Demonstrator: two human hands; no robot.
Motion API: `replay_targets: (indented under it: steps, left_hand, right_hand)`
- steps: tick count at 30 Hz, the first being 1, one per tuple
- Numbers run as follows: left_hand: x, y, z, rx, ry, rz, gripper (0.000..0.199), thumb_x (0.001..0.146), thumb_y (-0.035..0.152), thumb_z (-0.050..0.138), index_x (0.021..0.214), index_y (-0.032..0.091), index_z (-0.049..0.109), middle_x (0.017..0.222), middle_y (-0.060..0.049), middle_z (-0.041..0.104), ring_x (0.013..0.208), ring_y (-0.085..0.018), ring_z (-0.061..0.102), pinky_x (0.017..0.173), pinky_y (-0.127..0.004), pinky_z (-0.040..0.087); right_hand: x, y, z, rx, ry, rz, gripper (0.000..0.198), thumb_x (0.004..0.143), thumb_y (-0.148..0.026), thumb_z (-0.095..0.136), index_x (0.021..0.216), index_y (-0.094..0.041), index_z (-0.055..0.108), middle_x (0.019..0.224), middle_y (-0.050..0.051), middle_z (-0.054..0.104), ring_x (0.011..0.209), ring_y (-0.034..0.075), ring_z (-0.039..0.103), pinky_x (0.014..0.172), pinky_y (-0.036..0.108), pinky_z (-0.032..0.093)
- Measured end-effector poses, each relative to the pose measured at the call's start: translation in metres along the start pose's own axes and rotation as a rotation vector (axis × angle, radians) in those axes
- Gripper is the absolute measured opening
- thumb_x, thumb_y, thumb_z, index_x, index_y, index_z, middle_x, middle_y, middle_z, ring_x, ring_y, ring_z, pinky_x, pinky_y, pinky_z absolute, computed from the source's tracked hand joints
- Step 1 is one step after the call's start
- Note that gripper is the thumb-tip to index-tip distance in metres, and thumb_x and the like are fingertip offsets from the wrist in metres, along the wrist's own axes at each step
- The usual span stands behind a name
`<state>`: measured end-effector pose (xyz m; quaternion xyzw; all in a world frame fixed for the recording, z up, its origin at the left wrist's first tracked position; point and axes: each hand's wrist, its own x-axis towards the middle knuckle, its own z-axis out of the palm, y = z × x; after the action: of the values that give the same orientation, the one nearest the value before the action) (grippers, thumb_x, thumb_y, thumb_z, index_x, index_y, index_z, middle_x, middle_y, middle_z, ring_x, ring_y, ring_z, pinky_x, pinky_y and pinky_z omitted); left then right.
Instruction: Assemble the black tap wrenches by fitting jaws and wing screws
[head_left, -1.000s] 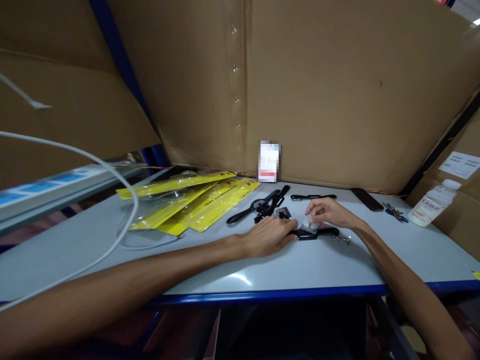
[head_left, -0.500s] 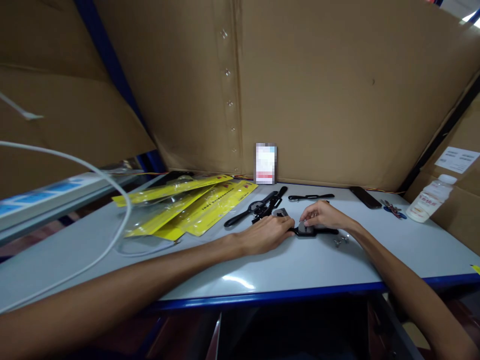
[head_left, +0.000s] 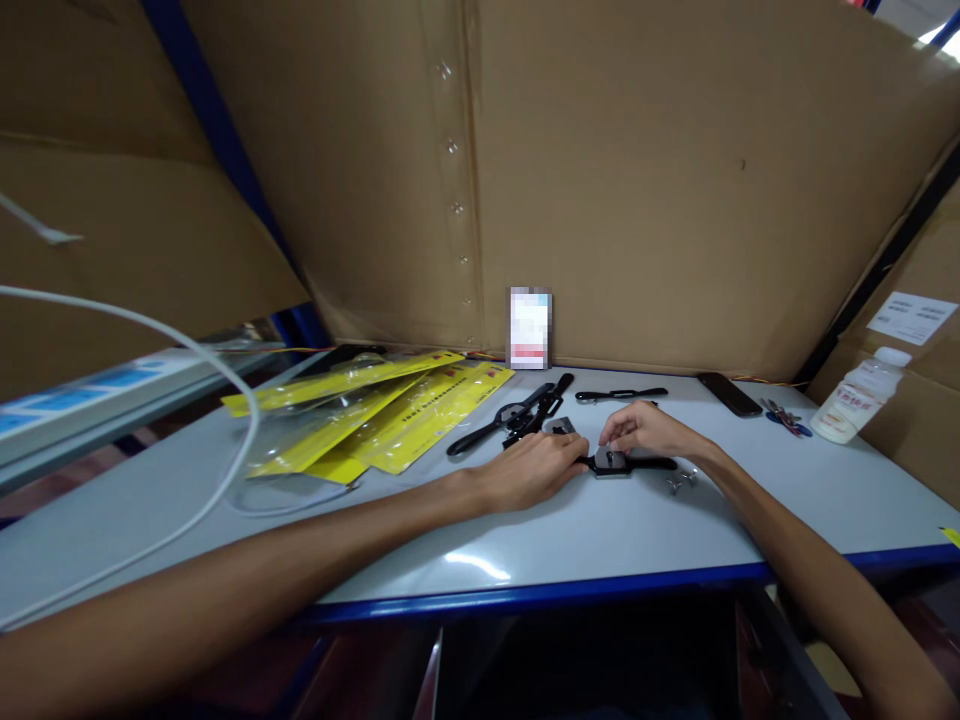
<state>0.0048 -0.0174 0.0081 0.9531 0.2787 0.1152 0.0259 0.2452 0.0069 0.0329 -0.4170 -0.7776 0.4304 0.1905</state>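
A black spokeshave (head_left: pixel 613 461) with a grey metal plate at its middle lies on the table. My left hand (head_left: pixel 536 470) is closed round its left handle, which the fingers mostly hide. Over the plate, my right hand (head_left: pixel 637 430) pinches thumb and fingers together just above a small dark screw or hole; whatever is between the fingertips is too small to make out. Small shiny thumbscrews (head_left: pixel 681 482) lie just right of the spokeshave. More black spokeshaves (head_left: pixel 495 428) are heaped beyond my left hand, and another single spokeshave (head_left: pixel 621 395) lies farther back.
Yellow blister packs (head_left: pixel 420 420) are spread at the left, near a white cable (head_left: pixel 244 400) and a power strip (head_left: pixel 97 390). A lit screen (head_left: pixel 529 330) leans on the cardboard wall (head_left: pixel 615 200). At the right are a dark phone (head_left: pixel 729 394), keys (head_left: pixel 786 418) and a bottle (head_left: pixel 859 398).
My right fingertips have lifted slightly off the plate, so more of its middle shows. The left hand keeps its place on the handle.
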Motion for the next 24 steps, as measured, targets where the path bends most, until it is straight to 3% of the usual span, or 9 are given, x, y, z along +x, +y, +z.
replay_targets:
  steps: [9, 15, 18, 21, 24]
  left_hand:
    - [-0.001, 0.002, -0.002, -0.024, -0.003, -0.004, 0.017, 0.104, 0.029, 0.043, 0.101, 0.017, 0.055, 0.099, -0.007, 0.066, 0.083, -0.022, 0.065, 0.071, -0.033, 0.049]
    - [-0.001, 0.008, -0.007, -0.003, -0.025, -0.042, 0.015, 0.103, 0.027, 0.045, 0.097, 0.017, 0.055, 0.097, -0.007, 0.066, 0.082, -0.022, 0.065, 0.068, -0.032, 0.049]
    - [-0.001, 0.010, -0.009, 0.005, -0.032, -0.046, 0.014, 0.103, 0.027, 0.046, 0.098, 0.017, 0.055, 0.098, -0.007, 0.067, 0.084, -0.023, 0.066, 0.069, -0.032, 0.049]
    - [-0.001, 0.010, -0.009, 0.017, -0.029, -0.043, 0.015, 0.103, 0.028, 0.046, 0.098, 0.017, 0.055, 0.101, -0.008, 0.067, 0.085, -0.023, 0.066, 0.069, -0.033, 0.050]
    - [0.000, 0.009, -0.008, 0.016, -0.021, -0.038, 0.015, 0.103, 0.029, 0.045, 0.099, 0.018, 0.054, 0.102, -0.007, 0.068, 0.085, -0.023, 0.066, 0.069, -0.033, 0.050]
  right_hand:
    - [-0.003, -0.002, -0.001, -0.052, -0.020, 0.010, 0.017, 0.072, -0.021, 0.065, 0.086, -0.016, 0.072, 0.067, -0.001, 0.065, 0.061, 0.012, 0.059, 0.060, 0.025, 0.048]
    - [-0.009, -0.010, -0.036, -0.524, 0.411, 0.123, 0.023, 0.088, -0.023, 0.053, 0.098, -0.015, 0.073, 0.084, 0.006, 0.073, 0.073, 0.015, 0.065, 0.067, 0.024, 0.049]
    - [-0.010, -0.010, -0.069, -0.672, 0.509, 0.213, 0.022, 0.089, -0.021, 0.054, 0.096, -0.016, 0.074, 0.091, 0.010, 0.074, 0.087, 0.019, 0.066, 0.072, 0.025, 0.047]
    - [-0.006, -0.004, -0.093, -0.762, 0.441, 0.334, 0.008, 0.080, -0.019, 0.067, 0.079, -0.015, 0.074, 0.083, 0.011, 0.072, 0.082, 0.020, 0.065, 0.066, 0.024, 0.045]
    - [0.002, 0.006, -0.095, -0.751, 0.301, 0.427, 0.010, 0.078, -0.025, 0.073, 0.078, -0.015, 0.073, 0.071, 0.006, 0.068, 0.063, 0.016, 0.062, 0.056, 0.023, 0.043]
